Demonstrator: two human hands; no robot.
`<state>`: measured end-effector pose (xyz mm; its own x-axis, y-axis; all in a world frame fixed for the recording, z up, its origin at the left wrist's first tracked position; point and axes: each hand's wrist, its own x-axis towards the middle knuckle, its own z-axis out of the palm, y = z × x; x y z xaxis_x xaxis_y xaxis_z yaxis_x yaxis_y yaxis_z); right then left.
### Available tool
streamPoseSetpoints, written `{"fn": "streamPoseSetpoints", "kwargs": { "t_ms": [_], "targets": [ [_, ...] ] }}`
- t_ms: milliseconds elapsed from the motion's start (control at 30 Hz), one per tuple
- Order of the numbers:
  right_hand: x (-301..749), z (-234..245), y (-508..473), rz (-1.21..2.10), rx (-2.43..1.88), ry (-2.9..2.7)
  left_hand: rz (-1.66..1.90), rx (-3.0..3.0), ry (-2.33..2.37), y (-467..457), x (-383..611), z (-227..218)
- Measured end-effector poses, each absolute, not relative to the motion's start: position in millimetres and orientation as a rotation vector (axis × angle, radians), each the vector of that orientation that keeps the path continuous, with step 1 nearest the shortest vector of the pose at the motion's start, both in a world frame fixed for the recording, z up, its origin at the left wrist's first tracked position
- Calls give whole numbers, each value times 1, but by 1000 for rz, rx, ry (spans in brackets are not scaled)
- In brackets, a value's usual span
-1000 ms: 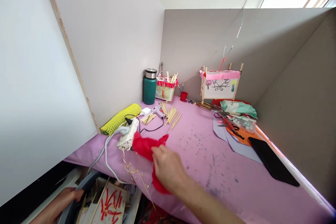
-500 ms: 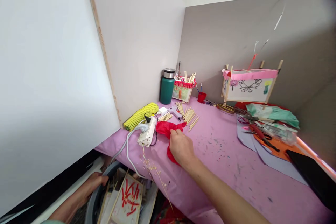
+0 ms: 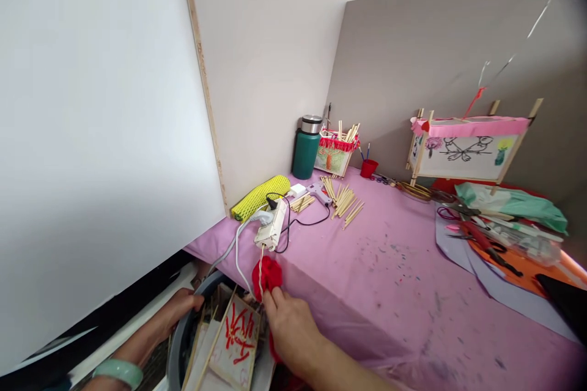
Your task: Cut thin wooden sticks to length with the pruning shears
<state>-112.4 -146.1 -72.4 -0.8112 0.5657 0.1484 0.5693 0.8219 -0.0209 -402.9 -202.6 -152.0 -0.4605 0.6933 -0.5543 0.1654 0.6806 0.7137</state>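
My right hand [image 3: 293, 330] is closed on a crumpled red cloth [image 3: 269, 275] at the near edge of the pink-covered table [image 3: 380, 293]. The cloth bunches up beyond my fingertips, next to the cord that hangs from the white power strip [image 3: 272, 227]. Lower left, my left hand [image 3: 186, 305] grips the rim of a grey bin [image 3: 177, 342] held below the table edge. Inside the bin lie thin wooden sticks and a pale wood-framed panel [image 3: 236, 345] with red markings. A pale green bangle [image 3: 118, 372] circles my left wrist.
Behind the strip are a yellow mesh roll [image 3: 261, 195], a glue gun [image 3: 320, 193], loose sticks [image 3: 346, 201] and a green bottle [image 3: 307, 149]. A painted paper lantern [image 3: 470, 149] hangs at right above pliers [image 3: 493, 250] and paper. White panels [image 3: 105, 104] stand at left.
My right hand has brought the red cloth toward me, down to the table edge by the bin. Wood shavings there are no longer visible. My left hand still holds the bin; the view has shifted.
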Motion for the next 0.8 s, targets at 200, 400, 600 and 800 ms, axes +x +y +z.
{"fn": "streamPoseSetpoints", "kwargs": {
  "t_ms": [200, 400, 600, 800],
  "targets": [
    [-115, -58, -142, 294, -1087, -2818, 757, 575, 1959, -203, -402, -150],
    [-122, -54, -142, 384, -1131, -2843, 771, 544, 1955, -201, -403, -150],
    [-73, -21, -143, 495, -1045, -2581, 755, 535, 1939, -205, -403, -148],
    [35, -28, -133, -138, -1247, -2124, 747, 524, 1944, -206, -402, -147]
  ]
}}
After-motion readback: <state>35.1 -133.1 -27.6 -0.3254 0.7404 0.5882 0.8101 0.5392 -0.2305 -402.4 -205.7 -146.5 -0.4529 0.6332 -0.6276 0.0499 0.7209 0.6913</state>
